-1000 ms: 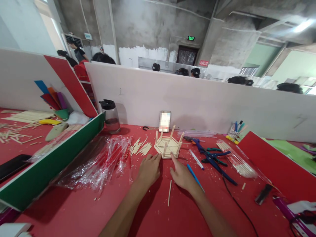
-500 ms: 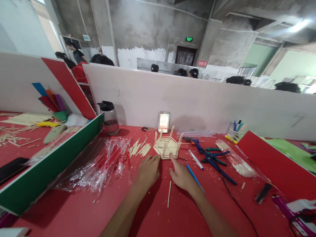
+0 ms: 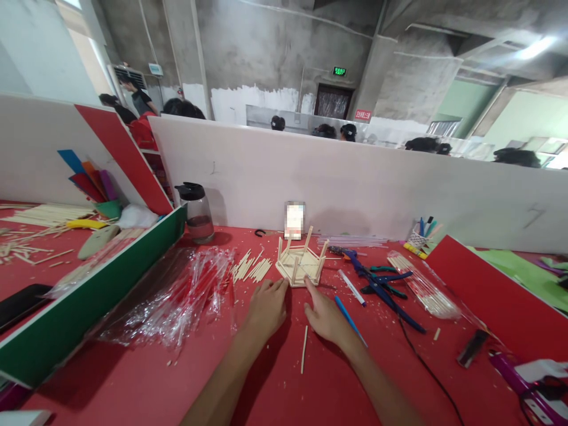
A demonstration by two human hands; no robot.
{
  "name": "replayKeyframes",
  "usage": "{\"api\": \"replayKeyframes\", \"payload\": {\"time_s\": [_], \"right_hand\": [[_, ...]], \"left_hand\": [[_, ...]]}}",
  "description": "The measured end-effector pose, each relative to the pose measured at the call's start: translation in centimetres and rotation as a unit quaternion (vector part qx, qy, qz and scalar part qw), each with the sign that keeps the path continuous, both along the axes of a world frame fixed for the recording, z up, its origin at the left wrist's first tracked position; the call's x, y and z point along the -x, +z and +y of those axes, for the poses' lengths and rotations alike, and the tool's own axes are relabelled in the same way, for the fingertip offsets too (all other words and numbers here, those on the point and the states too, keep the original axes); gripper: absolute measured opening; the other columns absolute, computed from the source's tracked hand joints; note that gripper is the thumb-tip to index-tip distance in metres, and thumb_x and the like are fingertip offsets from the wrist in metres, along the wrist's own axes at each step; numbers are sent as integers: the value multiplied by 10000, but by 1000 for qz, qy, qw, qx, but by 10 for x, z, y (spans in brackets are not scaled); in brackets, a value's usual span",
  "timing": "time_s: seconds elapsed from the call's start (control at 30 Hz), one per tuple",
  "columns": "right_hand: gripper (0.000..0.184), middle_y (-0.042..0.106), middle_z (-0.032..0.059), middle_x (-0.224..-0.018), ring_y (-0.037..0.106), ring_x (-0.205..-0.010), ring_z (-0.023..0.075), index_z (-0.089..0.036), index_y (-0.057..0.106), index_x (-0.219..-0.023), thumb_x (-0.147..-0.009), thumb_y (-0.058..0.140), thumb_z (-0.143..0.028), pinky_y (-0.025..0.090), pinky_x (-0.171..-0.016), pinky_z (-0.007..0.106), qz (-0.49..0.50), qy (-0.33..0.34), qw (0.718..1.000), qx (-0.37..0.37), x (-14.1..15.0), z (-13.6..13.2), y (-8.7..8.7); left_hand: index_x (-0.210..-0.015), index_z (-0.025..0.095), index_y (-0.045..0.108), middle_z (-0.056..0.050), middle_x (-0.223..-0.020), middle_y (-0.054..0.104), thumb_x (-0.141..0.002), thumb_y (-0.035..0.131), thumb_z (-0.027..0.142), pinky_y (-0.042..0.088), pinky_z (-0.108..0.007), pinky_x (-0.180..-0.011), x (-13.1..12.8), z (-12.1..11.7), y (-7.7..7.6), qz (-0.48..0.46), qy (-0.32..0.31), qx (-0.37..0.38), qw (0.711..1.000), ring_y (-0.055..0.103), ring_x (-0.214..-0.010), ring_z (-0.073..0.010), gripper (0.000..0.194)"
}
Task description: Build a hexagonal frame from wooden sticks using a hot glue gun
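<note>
A small six-sided frame of pale wooden sticks (image 3: 300,278), with short posts standing up at its corners, rests on the red table. My left hand (image 3: 268,306) lies just in front of its left corner, fingers extended and the tips touching or almost touching the base. On the other side, my right hand (image 3: 327,316) stretches its index finger to the frame's front edge, the thumb held apart. Neither hand grips anything visible. Between my forearms lies one loose stick (image 3: 304,349). A heap of short cut sticks (image 3: 252,266) sits left of the frame.
Right of the frame are a white marker (image 3: 352,288), a blue pen (image 3: 350,319), a corded blue glue gun (image 3: 384,290) and packed sticks (image 3: 423,285). Plastic bags (image 3: 177,296) and a jug (image 3: 197,216) stand left. A phone (image 3: 294,220) leans on the white partition (image 3: 364,177).
</note>
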State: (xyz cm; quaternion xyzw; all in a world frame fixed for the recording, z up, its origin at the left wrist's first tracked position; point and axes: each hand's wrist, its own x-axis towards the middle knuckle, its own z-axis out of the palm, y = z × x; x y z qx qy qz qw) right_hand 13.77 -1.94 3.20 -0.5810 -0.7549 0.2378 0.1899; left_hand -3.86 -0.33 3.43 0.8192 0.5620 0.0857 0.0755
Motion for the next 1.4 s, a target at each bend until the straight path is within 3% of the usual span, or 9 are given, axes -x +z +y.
{"api": "replayKeyframes", "payload": {"time_s": [0.37, 0.63, 0.77, 0.87, 1.0, 1.1, 1.23, 1.4], "right_hand": [[730, 463, 192, -1479, 461, -1360, 280, -111, 201, -1560, -873, 450, -115, 399, -1089, 443, 2, 3, 1000, -1, 0, 0, -1], [735, 464, 183, -1483, 537, -1290, 275, -126, 221, -1558, -860, 453, -124, 420, -1061, 437, 11, 3, 1000, -6, -1, 2, -4], [740, 517, 161, -1448, 632, -1155, 253, -177, 220, -1563, -861, 453, -147, 454, -1017, 423, 31, -6, 999, -3, -8, 1, -4], [723, 570, 136, -1399, 713, -884, 199, -225, 213, -1565, -875, 421, -166, 536, -873, 364, 63, -9, 998, 11, -15, -2, -3], [695, 681, 127, -1224, 628, -510, 118, -200, 193, -1567, -896, 372, -176, 555, -669, 291, 104, -3, 993, 62, -18, -4, 0], [677, 727, 115, -1080, 616, -499, 111, -151, 234, -1554, -893, 377, -164, 540, -679, 274, 86, -1, 994, 65, -16, -2, 1], [681, 620, 155, -1314, 609, -504, 98, -184, 269, -1546, -878, 398, -162, 549, -689, 299, 74, -2, 996, 41, -14, 2, -1], [701, 582, 132, -1377, 616, -501, 97, -221, 182, -1568, -893, 362, -173, 556, -619, 274, 75, -25, 995, 62, -17, 5, -4]], "left_hand": [[-1391, 189, 487, -78, -1398, 579, -800, 448, 62, 415, -391, -1022, 0, -1, 2, -1, 2, 4, 1000, 521, -1210, -271, 606], [-1402, 181, 481, -92, -1407, 569, -830, 429, 91, 432, -424, -996, -1, -3, 3, 0, 7, 2, 1000, 518, -1210, -290, 581], [-1399, 190, 486, -78, -1421, 556, -825, 441, 93, 422, -423, -1011, -1, -3, 1, -12, -2, -5, 1000, 510, -1212, -287, 584], [-1394, 180, 493, -86, -1411, 562, -826, 445, 91, 419, -406, -1016, -3, -3, 1, -24, -15, -3, 1000, 511, -1207, -283, 577], [-1401, 161, 490, -93, -1373, 592, -818, 449, 81, 426, -396, -1018, -4, -4, 5, -37, -25, 4, 999, 517, -1186, -285, 589], [-1395, 159, 493, -99, -1364, 597, -813, 456, 77, 432, -392, -1016, -4, -6, 8, -51, -37, 7, 998, 526, -1166, -275, 589], [-1347, 183, 530, -87, -1307, 636, -808, 457, 64, 435, -382, -1006, -6, -7, 9, -66, -58, 12, 996, 539, -1144, -262, 557], [-1229, 191, 607, -104, -1316, 624, -822, 455, 92, 448, -434, -977, -12, -12, 8, -60, -112, 0, 992, 536, -1152, -288, 445]]}}
